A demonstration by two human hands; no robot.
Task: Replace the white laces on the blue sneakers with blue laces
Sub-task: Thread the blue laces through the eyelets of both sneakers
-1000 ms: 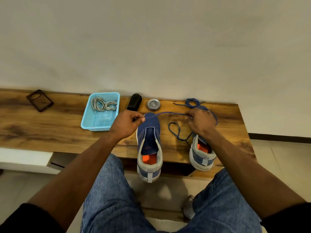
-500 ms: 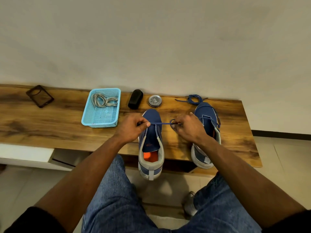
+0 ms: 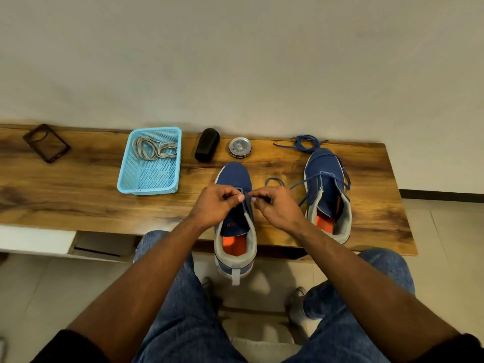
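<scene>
1. Wooden bench against a pale wall, tiled floor below.
2. Left hand and right hand both pinching a blue lace over the near shoe (heel overhanging the front edge).
3. Second shoe toward the right end; spare lace at the back edge.
4. White laces in a basket, left of middle.

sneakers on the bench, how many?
2. Left sneaker sits at the bench's near edge under both hands, heel overhanging; right sneaker stands beside it toward the bench's right end. None seems hidden.

Wooden bench, phone case, blue basket, two sneakers, tin, black case, spare blue lace
</scene>
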